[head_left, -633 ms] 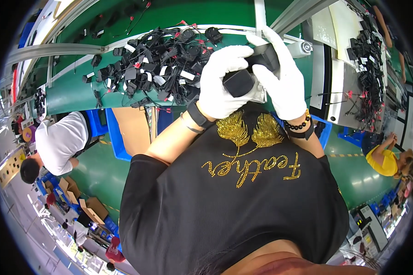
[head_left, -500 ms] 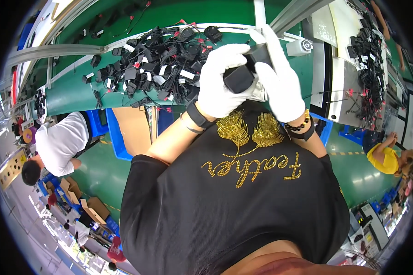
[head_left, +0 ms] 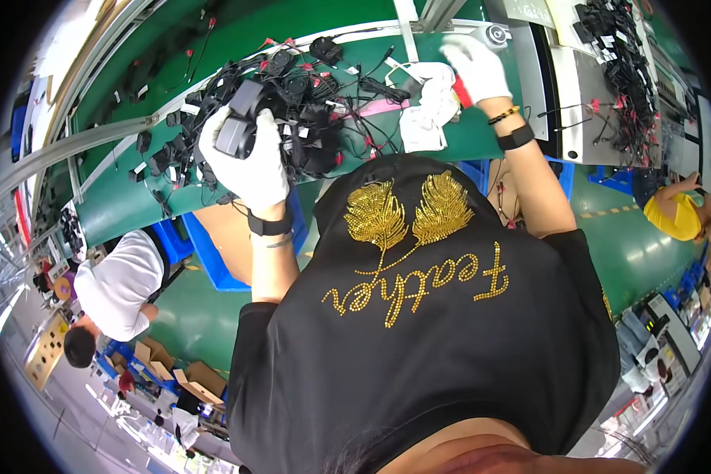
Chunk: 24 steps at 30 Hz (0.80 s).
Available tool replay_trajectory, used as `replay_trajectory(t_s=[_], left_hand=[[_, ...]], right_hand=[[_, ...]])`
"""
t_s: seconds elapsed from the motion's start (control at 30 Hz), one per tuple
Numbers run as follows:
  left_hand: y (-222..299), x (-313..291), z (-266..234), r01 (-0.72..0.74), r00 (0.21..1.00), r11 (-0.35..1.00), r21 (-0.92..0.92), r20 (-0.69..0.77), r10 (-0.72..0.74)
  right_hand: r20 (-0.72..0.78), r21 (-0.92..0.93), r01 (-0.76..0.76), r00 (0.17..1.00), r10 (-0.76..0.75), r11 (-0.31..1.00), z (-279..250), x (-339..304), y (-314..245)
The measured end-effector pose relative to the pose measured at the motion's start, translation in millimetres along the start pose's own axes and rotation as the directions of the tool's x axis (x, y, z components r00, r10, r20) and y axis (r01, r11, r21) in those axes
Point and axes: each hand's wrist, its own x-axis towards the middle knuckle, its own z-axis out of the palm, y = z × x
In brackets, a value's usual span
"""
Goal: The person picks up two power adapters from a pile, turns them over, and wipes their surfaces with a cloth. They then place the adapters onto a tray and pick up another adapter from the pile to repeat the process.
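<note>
My left hand [head_left: 253, 170], in a white glove, is closed around two black power adapters [head_left: 239, 125], held over the near side of the cable heap [head_left: 312, 103]. My right hand [head_left: 482, 75], also gloved, is raised at the far side of the green bench, beside a white bottle [head_left: 495, 36]. Its fingers are stretched out and slightly blurred, and nothing shows in them. A crumpled white cloth [head_left: 428, 110] lies on the bench to the left of that hand. Between cloth and wrist a small red thing [head_left: 461, 93] shows, partly hidden.
Metal frame bars [head_left: 95, 136] cross the bench at left. A blue bin with cardboard [head_left: 227, 237] stands below the near edge. More adapters and cables [head_left: 620, 87] lie on the right-hand surface. Other people, one in a white shirt [head_left: 117, 276] and one in yellow [head_left: 671, 213], are farther off.
My hands have parted. My left hand has carried the black adapters left over the heap, while my right hand has let go and moved toward the bottle. The white cloth now lies on the bench.
</note>
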Motion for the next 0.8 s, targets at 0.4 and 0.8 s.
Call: replay_trajectory(t_s=[0.4, 0.8], left_hand=[[-4, -17, 27, -0.208, 0.96, 0.977, 0.046, 0.203, 0.195], [-7, -20, 40, -0.244, 0.932, 0.968, -0.061, 0.261, 0.252]], right_hand=[[0.164, -0.741, 0.032, 0.977, 0.135, 0.671, 87, 4, 2], [-0.046, -0.073, 0.327, 0.943, -0.331, 0.942, -9, -14, -55]])
